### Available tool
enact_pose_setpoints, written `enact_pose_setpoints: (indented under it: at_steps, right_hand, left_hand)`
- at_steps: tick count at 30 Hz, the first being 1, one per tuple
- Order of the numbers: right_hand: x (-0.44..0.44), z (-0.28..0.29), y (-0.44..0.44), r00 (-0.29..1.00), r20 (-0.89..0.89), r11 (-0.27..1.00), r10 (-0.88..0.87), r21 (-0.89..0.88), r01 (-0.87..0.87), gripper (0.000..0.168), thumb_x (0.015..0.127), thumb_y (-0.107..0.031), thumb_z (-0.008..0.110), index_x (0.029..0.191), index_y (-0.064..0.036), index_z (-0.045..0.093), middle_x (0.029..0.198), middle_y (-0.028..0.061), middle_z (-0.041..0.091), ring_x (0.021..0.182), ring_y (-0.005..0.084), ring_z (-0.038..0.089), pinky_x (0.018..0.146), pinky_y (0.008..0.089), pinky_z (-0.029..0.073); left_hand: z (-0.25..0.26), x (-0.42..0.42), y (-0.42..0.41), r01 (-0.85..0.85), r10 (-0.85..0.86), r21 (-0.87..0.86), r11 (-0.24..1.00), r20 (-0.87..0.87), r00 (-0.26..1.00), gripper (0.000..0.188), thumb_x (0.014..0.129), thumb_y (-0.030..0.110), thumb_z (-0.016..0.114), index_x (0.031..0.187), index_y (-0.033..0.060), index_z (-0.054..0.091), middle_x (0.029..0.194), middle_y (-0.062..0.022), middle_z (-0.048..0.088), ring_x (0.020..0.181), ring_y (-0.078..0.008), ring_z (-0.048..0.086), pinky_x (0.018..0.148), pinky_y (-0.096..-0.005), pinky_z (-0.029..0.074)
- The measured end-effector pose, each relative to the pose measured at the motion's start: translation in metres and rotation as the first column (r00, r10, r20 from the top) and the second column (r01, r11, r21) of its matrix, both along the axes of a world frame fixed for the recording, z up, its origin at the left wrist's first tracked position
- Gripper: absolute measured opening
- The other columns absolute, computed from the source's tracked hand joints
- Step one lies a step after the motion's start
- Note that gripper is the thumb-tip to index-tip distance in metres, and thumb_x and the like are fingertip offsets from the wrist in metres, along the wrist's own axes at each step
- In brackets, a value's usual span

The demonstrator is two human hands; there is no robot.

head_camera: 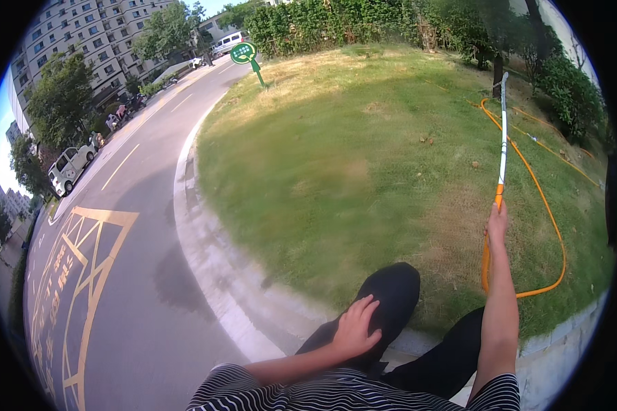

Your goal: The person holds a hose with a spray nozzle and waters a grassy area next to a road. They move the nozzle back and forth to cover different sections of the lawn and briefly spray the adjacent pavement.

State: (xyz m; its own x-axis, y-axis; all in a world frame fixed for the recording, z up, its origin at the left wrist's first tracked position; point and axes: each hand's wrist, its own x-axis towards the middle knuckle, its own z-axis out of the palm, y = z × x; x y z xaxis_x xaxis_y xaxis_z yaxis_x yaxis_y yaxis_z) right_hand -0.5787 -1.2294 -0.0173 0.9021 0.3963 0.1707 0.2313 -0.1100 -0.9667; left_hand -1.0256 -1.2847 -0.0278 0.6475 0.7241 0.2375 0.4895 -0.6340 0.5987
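My right hand (pixel 497 226) is closed around the orange hose (pixel 538 180) where it meets a long white wand (pixel 503 133). The wand points away over the grass, with a grey bent tip at its far end. Dark bands ring it in places. Below my fist the hose drops to the lawn (pixel 308 169), bends right and loops back toward a tree. My left hand (pixel 357 329) rests on the knee of my dark trousers (pixel 390 295), fingers slightly apart and holding nothing. Part of the lawn looks blurred.
A pale stone kerb (pixel 200 277) curves between the lawn and the road (pixel 149 287), which has yellow markings. On the grass stands a green round sign (pixel 243 53). Thinner orange lines (pixel 555 151) lie near the tree trunk (pixel 497 77). A white vehicle (pixel 72 167) is parked across the road.
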Motion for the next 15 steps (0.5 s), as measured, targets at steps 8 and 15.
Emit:
enact_pose_setpoints:
  at_steps: [8, 15]
  right_hand:
    - [-0.055, 0.001, 0.038, 0.924, 0.329, 0.966, 0.195, -0.227, -0.123, 0.038, 0.087, -0.026, 0.042, 0.122, -0.01, 0.043, 0.09, 0.017, 0.059, 0.078, 0.0301, 0.059, 0.067, 0.0374, 0.046]
    - [-0.112, 0.017, 0.045, 0.783, 0.41, 0.874, 0.468, -0.349, -0.34, 0.039, 0.085, -0.026, 0.043, 0.122, -0.013, 0.043, 0.095, 0.0202, 0.057, 0.088, 0.0337, 0.056, 0.075, 0.0398, 0.043]
  left_hand:
    - [-0.002, -0.003, -0.001, -0.001, 0.001, 0.014, 1.0, 0.014, 1.0, 0.062, 0.066, 0.023, 0.062, 0.121, 0.006, 0.038, 0.127, -0.0151, 0.035, 0.115, -0.0323, 0.036, 0.094, -0.0419, 0.031]
    - [-0.002, 0.002, -0.003, 0.03, -0.03, -0.013, 0.999, -0.01, 1.0, 0.063, 0.066, 0.024, 0.062, 0.121, 0.0058, 0.037, 0.127, -0.0148, 0.034, 0.117, -0.0316, 0.034, 0.093, -0.0424, 0.031]
